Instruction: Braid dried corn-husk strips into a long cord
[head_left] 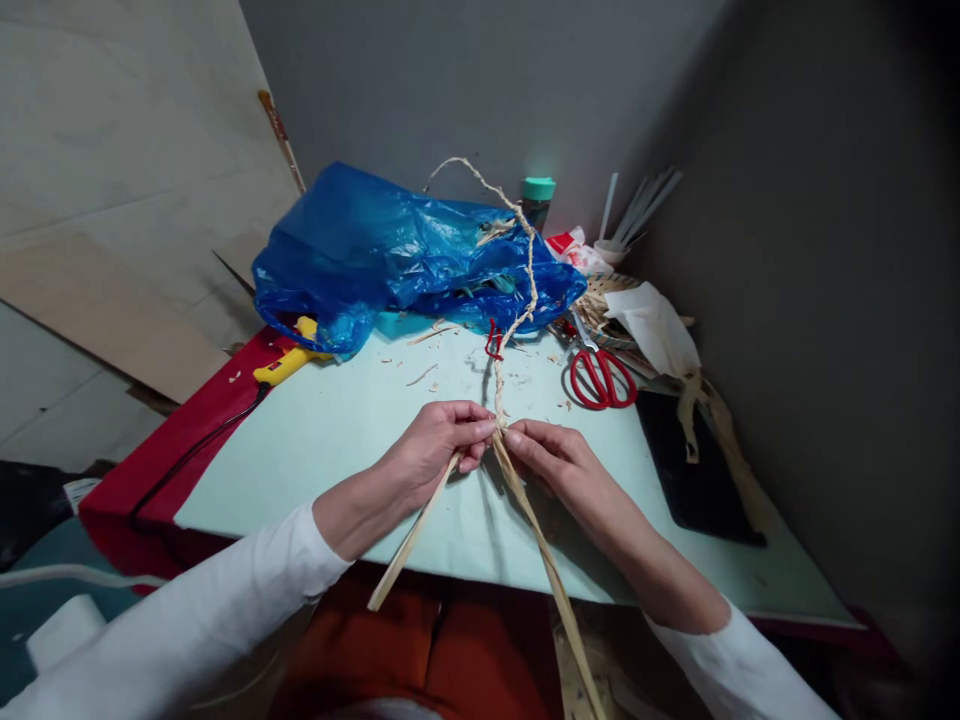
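A pale twisted cord of dried plant fibre point(531, 270) runs from the back of the table, over the blue bag, down to my fingers. My left hand point(442, 440) pinches its near end between thumb and forefinger. Close beside it, my right hand point(551, 450) is closed on the same spot, thumb and fingertips together. Two loose flat strands hang from there: a shorter strand point(409, 550) slants down under my left hand, and a longer strand point(551, 570) falls past the table's front edge. A small red tie point(493, 340) lies beside the cord.
A blue plastic bag point(390, 250) fills the table's back. Red-handled scissors point(602, 378) and a black flat slab point(697, 470) lie right. A yellow corded tool point(289, 365) sits left. A green-lidded jar point(538, 195) and a cup of white sticks point(613, 250) stand behind.
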